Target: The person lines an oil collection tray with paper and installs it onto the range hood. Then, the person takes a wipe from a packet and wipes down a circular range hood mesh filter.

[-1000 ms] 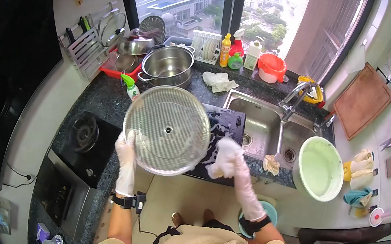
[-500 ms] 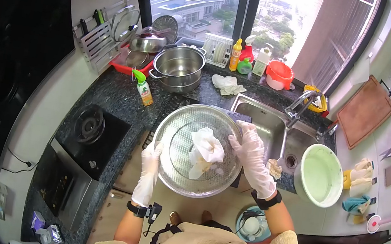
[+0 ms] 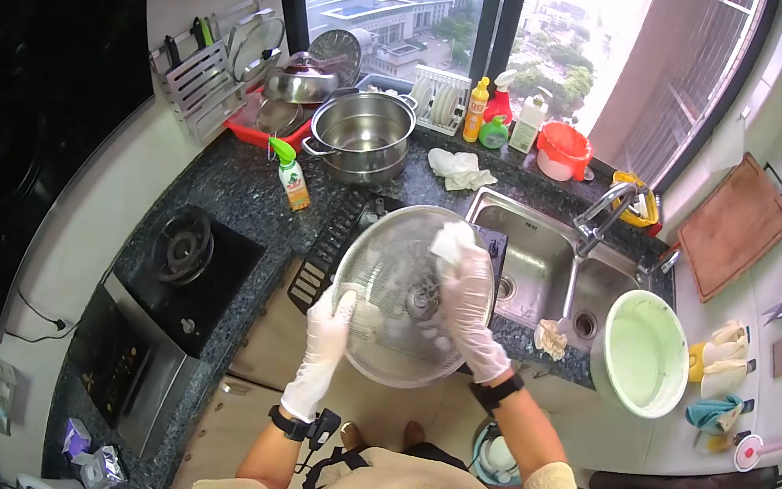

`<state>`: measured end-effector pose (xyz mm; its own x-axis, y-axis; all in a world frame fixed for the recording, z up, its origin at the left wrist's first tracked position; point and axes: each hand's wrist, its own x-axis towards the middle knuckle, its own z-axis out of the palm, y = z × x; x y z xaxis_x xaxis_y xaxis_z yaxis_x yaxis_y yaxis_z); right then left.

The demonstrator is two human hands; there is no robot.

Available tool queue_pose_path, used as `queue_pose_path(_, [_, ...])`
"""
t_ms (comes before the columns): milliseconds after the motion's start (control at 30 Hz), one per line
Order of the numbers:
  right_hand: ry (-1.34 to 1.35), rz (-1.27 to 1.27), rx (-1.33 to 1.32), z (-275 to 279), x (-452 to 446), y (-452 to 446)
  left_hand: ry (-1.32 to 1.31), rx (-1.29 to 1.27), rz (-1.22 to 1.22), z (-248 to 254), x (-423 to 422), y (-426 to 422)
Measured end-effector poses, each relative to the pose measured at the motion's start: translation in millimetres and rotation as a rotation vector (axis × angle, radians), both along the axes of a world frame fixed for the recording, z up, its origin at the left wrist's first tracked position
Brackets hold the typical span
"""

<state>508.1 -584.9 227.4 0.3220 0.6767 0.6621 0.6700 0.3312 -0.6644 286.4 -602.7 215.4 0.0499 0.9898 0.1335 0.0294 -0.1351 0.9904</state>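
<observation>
A large round metal mesh screen (image 3: 383,264) with a circular boss at its centre is held up tilted in front of the counter. At its lower left rim, my gloved left hand (image 3: 324,341) is closed on the edge. My gloved right hand (image 3: 468,307) is closed around a crumpled white paper towel (image 3: 453,240), pressed near the screen's upper right part. Both hands wear thin translucent white gloves. Behind the screen a black grate-like panel (image 3: 313,278) partly shows on the counter.
A double sink (image 3: 525,226) with a tap (image 3: 607,216) lies right of the screen, and a pale green basin (image 3: 643,353) beyond it. A steel pot (image 3: 358,144) and a spray bottle (image 3: 291,179) stand behind. The gas hob (image 3: 193,286) is at left.
The paper towel that lay on the middle of the screen is now in my right hand, at the upper right. The screen has tilted and shifted slightly right, with my left hand still on it.
</observation>
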Motion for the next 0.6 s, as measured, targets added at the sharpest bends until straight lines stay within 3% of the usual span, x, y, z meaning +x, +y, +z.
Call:
queue_pose_path(33, [0.238, 0.119, -0.227, 31, -26, -13, 0.065, 0.045, -0.025, -3, 4, 2])
queue_pose_path(67, [0.150, 0.296, -0.015, 30, -45, -8, 0.130, 0.090, -0.050, -4, 9, 3])
queue_pose_path(100, [-0.276, 0.222, 0.125, -2, -60, -6, 0.194, 0.132, -0.023, 7, 11, 1])
queue_pose_path(167, [-0.254, 0.455, 0.018, 14, -83, -36, 0.094, 0.167, 0.019, -5, 9, 10])
queue_pose_path(233, [-0.408, 0.642, -0.049, -5, -71, -45, -0.040, 0.103, -0.024, -8, 0, 13])
queue_pose_path(300, [-0.571, 0.824, -0.255, -15, -49, -38, 0.038, 0.073, -0.036, -8, -1, 7])
queue_pose_path(333, [-0.605, 0.772, 0.118, -6, -38, -29, 0.078, 0.057, -0.050, -4, 2, 3])
queue_pose_path(400, [-0.797, 0.385, 0.083, 23, -24, -7, 0.137, 0.084, -0.061, -2, 5, -2])
queue_pose_path(467, [-0.611, 0.418, 0.071, 45, -7, 18, 0.137, 0.104, -0.128, -23, 0, 5])
queue_pose_path(500, [-0.566, 0.389, 0.118, 43, 3, 33, 0.010, 0.022, -0.131, -29, -4, 10])
queue_pose_path(600, [-0.363, 0.259, 0.162, 30, 32, 34, -0.182, -0.101, -0.125, 24, -8, -2])
